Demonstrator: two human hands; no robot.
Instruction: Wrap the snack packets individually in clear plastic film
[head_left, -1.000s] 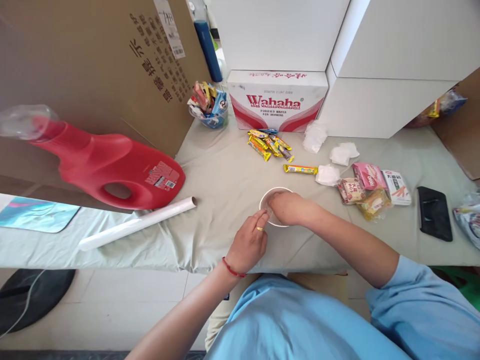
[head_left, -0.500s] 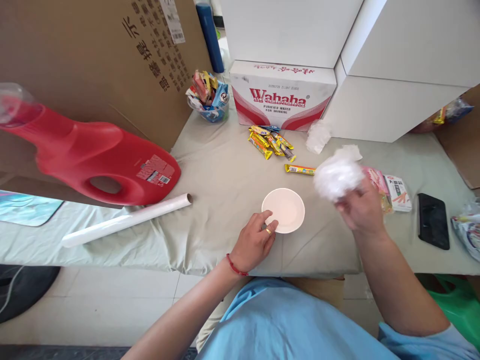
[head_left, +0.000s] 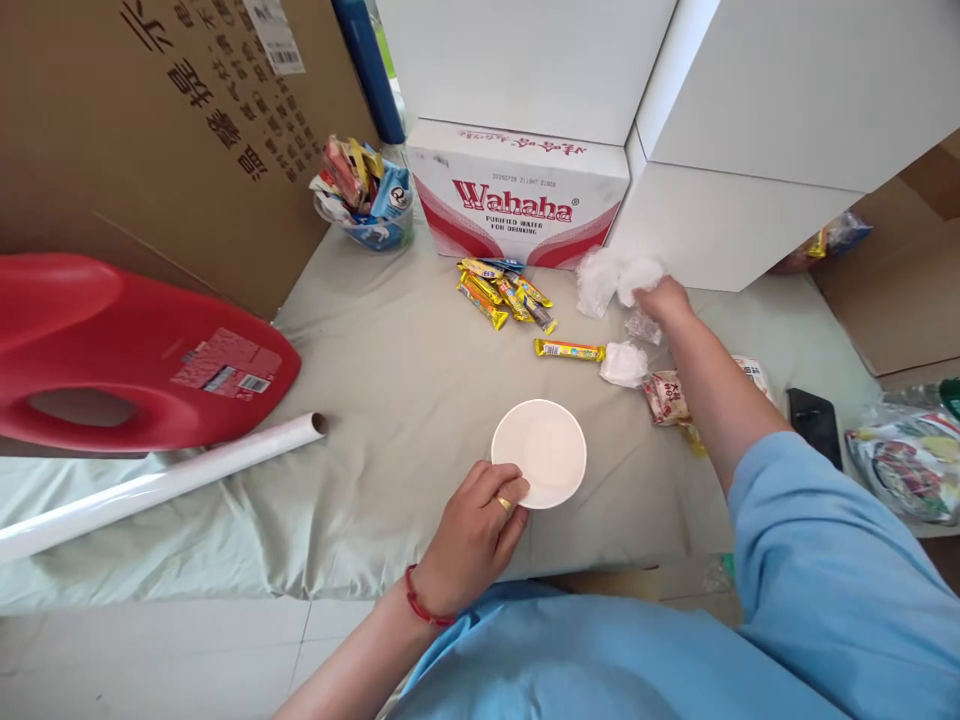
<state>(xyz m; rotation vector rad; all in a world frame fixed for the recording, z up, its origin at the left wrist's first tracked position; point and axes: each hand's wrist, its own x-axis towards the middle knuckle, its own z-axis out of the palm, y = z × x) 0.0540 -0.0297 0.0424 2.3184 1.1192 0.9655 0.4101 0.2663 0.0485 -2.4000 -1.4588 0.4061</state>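
A small white bowl (head_left: pixel 541 450) stands upright on the cloth-covered table. My left hand (head_left: pixel 478 532) is closed on its near left rim, fingers hooked over the edge and the thumb side hidden. Farther back, my right hand (head_left: pixel 666 300) is closed on a crumpled white plastic film (head_left: pixel 640 280), close to the printed carton. Another crumpled piece of white plastic (head_left: pixel 597 285) lies beside it on the left. Below that hand is a bit of clear wrapper (head_left: pixel 643 327). A white square packet (head_left: pixel 623 364) touches the end of a yellow snack stick (head_left: pixel 568 350).
Several yellow snack sticks (head_left: pixel 504 295) lie before the Wahaba-style red-and-white carton (head_left: pixel 517 200). Left are a snack tub (head_left: pixel 382 232), a red jug (head_left: pixel 172 370) and a white roll (head_left: pixel 172 480). Right are a red packet (head_left: pixel 666 398), a black phone (head_left: pixel 814 425) and a plastic bag (head_left: pixel 904 460).
My right hand has carried the crumpled plastic film away from me, towards the carton. My left hand stays at the bowl's rim. The view has shifted to the right.
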